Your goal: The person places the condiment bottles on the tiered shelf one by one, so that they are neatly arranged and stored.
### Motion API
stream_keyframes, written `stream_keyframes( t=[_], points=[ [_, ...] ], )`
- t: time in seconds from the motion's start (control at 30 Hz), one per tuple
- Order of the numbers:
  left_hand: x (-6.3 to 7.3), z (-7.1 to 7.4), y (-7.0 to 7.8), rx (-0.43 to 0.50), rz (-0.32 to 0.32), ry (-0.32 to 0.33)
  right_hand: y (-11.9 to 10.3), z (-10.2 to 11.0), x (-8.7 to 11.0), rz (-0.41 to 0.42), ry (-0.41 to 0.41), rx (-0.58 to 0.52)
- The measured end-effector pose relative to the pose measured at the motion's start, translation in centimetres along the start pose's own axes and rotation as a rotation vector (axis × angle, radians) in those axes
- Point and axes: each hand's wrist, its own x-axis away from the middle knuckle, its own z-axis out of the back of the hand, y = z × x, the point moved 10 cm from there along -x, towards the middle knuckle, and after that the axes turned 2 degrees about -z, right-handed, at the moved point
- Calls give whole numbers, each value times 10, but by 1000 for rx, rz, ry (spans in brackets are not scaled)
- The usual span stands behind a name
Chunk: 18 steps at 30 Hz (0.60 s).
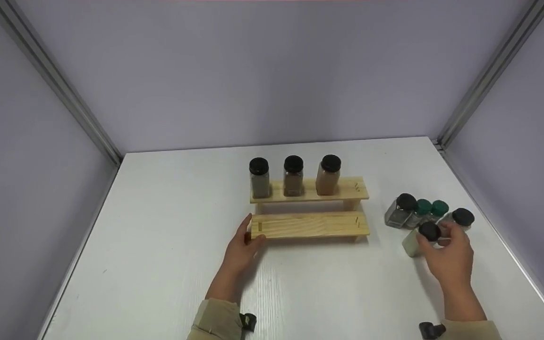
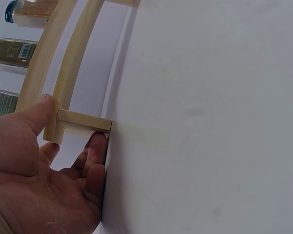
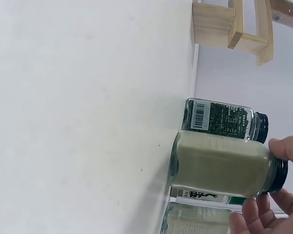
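Note:
A two-step wooden spice rack (image 1: 310, 225) stands mid-table. My left hand (image 1: 241, 250) grips the left end of its lower step; in the left wrist view the thumb (image 2: 45, 109) lies against the board and the other fingers curl beside the leg. On the right, my right hand (image 1: 452, 255) pinches the black cap of a glass spice jar (image 3: 219, 163) filled with pale green powder. This jar tilts slightly in the head view. Three black-capped jars, one greenish (image 1: 260, 184), one brown (image 1: 293, 183) and one reddish-brown (image 1: 327, 182), stand on the upper step.
Beside the held jar are a black-capped jar of dark green flakes (image 1: 398, 212), two green-capped jars (image 1: 424, 208) and another black-capped jar (image 1: 463, 217). White table (image 1: 158, 226) surrounds the rack, and pale walls (image 1: 272, 71) rise at the back and sides.

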Motion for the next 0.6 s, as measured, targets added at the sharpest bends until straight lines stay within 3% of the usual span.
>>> stream_keyframes(
  t=[0.27, 0.5, 0.6],
  points=[
    [2, 2, 2, 20, -24, 2, -4, -10, 4, 58, -78, -110],
    [1, 2, -1, 18, 0, 7, 3, -31, 0, 90, -306, -188],
    [0, 2, -2, 18, 6, 4, 6, -38, 0, 87, -364, -188]
  ],
)
